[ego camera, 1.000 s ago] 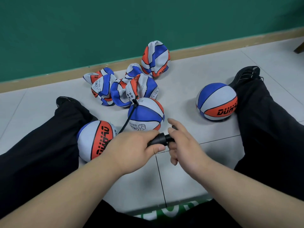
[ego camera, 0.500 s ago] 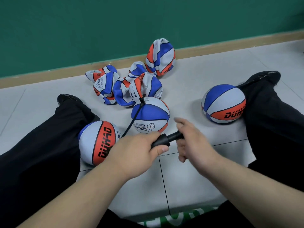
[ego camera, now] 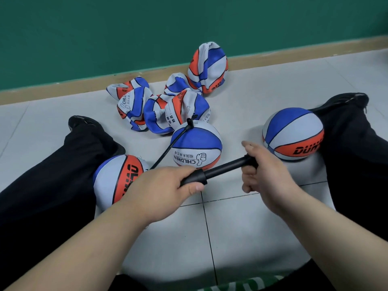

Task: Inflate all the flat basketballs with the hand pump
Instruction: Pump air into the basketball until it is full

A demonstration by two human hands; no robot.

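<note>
A black hand pump point(ego camera: 218, 170) lies across the space between my hands. My left hand point(ego camera: 161, 190) grips its barrel; my right hand point(ego camera: 266, 169) is closed on the handle, with the piston rod drawn out. A thin black hose point(ego camera: 170, 149) runs from the pump up to the valve on top of the round blue, white and orange ball in the middle point(ego camera: 197, 149). Two more round balls rest on the floor, one by my left leg point(ego camera: 115, 177) and one by my right leg point(ego camera: 292, 133). Several crumpled flat balls point(ego camera: 159, 110) lie in a heap behind.
My legs in black trousers point(ego camera: 52, 175) spread out on both sides on the grey tiled floor point(ego camera: 241, 223), shoes pointing at the wall. A green wall point(ego camera: 147, 28) with a tan skirting strip closes off the far side, just behind the flat balls.
My right hand has pulled the pump handle out to the right, exposing more of the rod. The left hand keeps its hold on the barrel. The view has shifted slightly.
</note>
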